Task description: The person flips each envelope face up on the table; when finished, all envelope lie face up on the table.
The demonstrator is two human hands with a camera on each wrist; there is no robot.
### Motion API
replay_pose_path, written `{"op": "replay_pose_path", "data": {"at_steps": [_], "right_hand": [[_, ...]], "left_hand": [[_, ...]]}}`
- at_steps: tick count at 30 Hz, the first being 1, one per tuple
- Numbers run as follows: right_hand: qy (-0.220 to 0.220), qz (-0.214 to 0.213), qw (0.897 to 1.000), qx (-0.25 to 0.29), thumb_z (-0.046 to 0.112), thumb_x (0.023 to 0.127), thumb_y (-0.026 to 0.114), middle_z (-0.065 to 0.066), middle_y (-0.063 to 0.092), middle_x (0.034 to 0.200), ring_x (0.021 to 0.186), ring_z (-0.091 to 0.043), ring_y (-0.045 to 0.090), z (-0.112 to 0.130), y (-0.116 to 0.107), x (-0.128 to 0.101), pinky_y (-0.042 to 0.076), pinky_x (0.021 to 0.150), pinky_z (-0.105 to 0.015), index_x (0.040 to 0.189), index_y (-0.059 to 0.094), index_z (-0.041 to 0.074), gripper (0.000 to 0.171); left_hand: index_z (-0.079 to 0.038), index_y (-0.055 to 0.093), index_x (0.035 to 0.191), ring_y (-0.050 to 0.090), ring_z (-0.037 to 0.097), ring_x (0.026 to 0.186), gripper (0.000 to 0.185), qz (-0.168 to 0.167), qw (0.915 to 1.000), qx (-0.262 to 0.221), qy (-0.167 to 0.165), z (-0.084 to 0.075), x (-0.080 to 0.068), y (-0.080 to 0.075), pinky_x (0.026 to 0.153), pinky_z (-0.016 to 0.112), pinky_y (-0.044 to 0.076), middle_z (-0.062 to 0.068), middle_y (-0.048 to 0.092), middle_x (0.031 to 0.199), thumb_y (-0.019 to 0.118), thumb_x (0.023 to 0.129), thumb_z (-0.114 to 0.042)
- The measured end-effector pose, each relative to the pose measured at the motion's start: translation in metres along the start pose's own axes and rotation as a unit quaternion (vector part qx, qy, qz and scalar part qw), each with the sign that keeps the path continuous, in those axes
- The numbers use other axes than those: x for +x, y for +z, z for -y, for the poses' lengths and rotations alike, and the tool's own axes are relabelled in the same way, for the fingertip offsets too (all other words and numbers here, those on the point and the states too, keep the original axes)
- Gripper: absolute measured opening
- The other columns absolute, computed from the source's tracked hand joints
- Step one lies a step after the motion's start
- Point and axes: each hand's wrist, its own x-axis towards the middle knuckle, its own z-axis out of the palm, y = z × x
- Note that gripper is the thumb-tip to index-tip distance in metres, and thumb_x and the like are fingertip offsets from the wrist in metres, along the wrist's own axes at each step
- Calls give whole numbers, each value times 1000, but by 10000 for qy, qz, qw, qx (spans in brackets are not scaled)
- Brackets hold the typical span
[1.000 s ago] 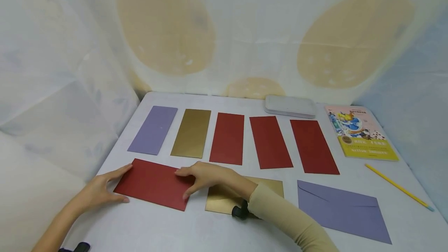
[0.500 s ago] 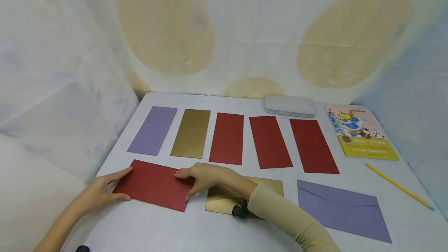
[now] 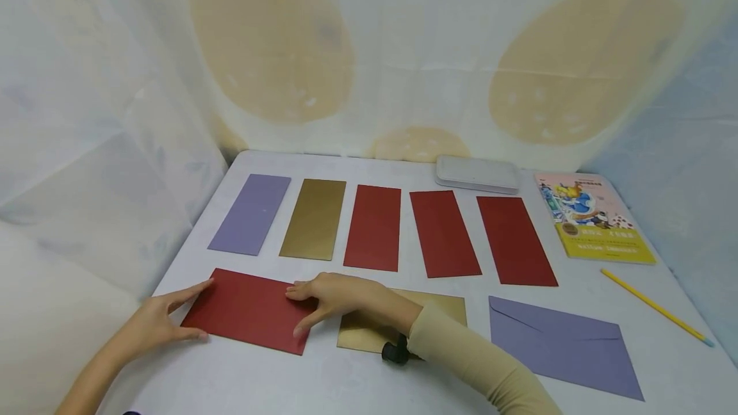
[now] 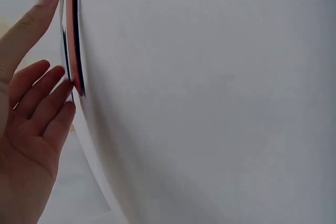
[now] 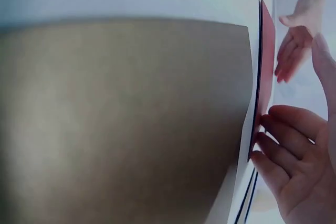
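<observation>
Table: flat-fingered hands have slid red envelope slightly leftward.

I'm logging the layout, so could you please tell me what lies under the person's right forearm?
A gold envelope lies flat on the table beneath the right forearm, beside the red envelope that both hands touch. The sleeve covers its middle, so whether anything rests there cannot be seen.

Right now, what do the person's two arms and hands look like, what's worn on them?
The right arm wears a long beige sleeve reaching the wrist, with a small black device under the cuff. The left arm is bare, with no sleeve in view. Both the left hand and the right hand are bare: no gloves, and no rings or watch that I can see.
</observation>
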Motion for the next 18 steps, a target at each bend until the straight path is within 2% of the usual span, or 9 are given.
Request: {"op": "replay_pose_path", "data": {"at_steps": [6,12,18], "right_hand": [[-29,-14,9999,109,47,83,72,4,46,144,136,-4,32,0,-1,1,25,107,-15,144,46,11,76],[-94,-15,9999,105,47,83,72,4,46,144,136,-3,32,-3,-2,1,26,107,-15,144,46,11,76],[-180,41,9998,121,43,84,73,3,46,145,135,-2,33,-5,-4,2,27,105,-14,144,46,11,73]], "left_hand": [[-10,50,142,29,-23,121,96,-97,9994,331,80,4,-5,-2,91,-2,24,19,55,134,89,61,-43],[-8,53,139,34,-21,119,85,-98,9998,149,-1,5,-4,-1,90,-1,29,17,57,132,87,67,-37],[-7,57,135,37,-21,117,77,-193,9998,109,-16,6,-3,0,89,0,32,16,60,128,86,69,-33]]}}
